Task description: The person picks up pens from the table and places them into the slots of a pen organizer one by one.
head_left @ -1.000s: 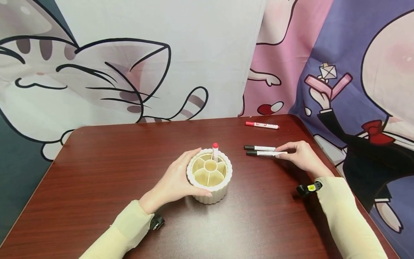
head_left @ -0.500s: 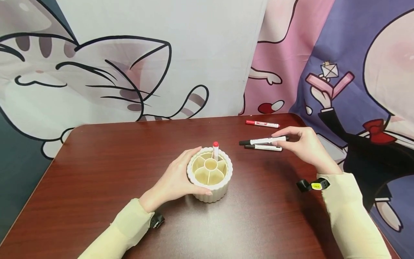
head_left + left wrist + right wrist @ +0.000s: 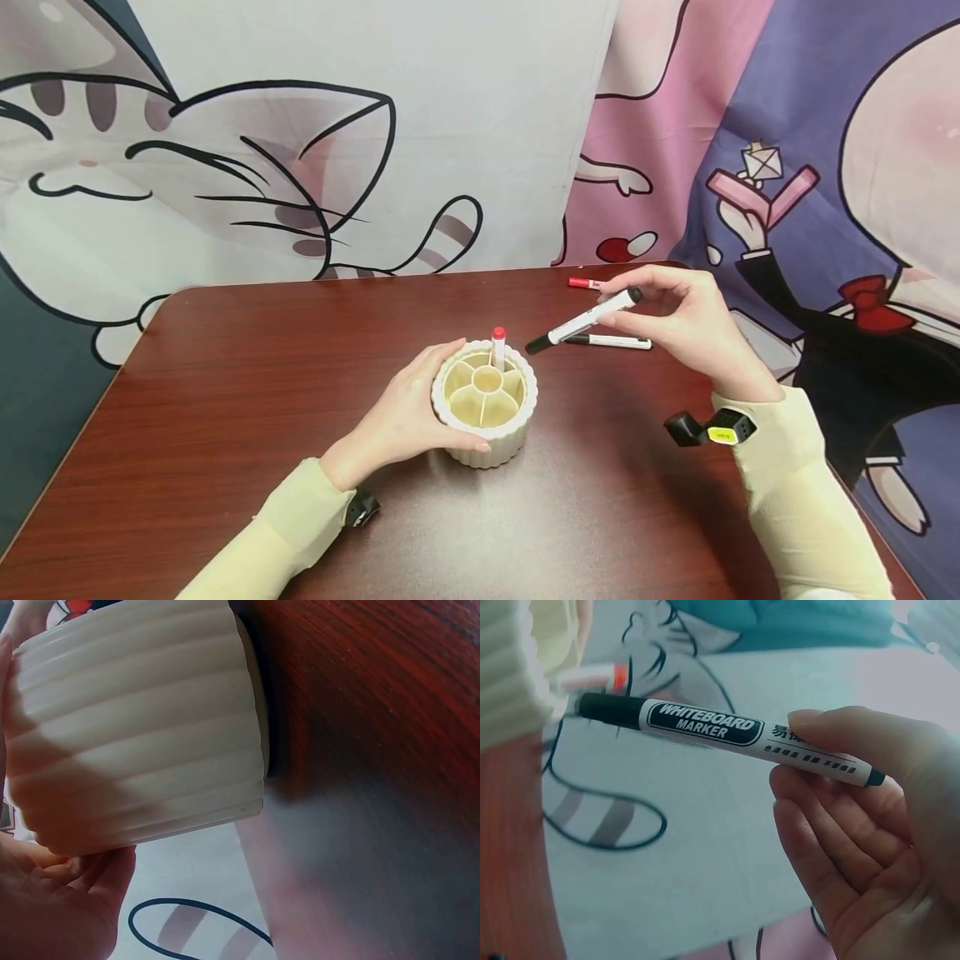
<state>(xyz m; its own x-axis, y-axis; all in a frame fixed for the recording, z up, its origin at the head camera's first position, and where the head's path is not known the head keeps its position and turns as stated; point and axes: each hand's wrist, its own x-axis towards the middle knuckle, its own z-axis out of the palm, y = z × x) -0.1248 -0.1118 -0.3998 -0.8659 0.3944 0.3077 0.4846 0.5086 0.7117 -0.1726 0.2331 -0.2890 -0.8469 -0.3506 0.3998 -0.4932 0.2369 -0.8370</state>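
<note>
My left hand (image 3: 408,414) grips the cream pen holder (image 3: 495,446) around its left side, thumb at the front and fingers behind. The holder has a scalloped rim and a divided insert; its ribbed wall (image 3: 142,720) fills much of the left wrist view. In a rear compartment stands a red-capped marker (image 3: 498,346). My right hand (image 3: 686,325) pinches a black whiteboard marker (image 3: 581,321) between thumb and fingertips, above the table. The marker tilts, its black cap low and close to the holder's right rim. Its printed label (image 3: 705,724) shows in the right wrist view.
Another black marker (image 3: 618,342) lies on the dark wooden table (image 3: 300,350), under the held one. Farther back, a red marker (image 3: 581,283) lies partly hidden behind my right fingers. Cartoon-printed cloth (image 3: 480,142) hangs along the table's far edge.
My right hand has lifted one black marker off the table and carried it left, tilting its cap down toward the holder. The left hand and the holder have stayed in place.
</note>
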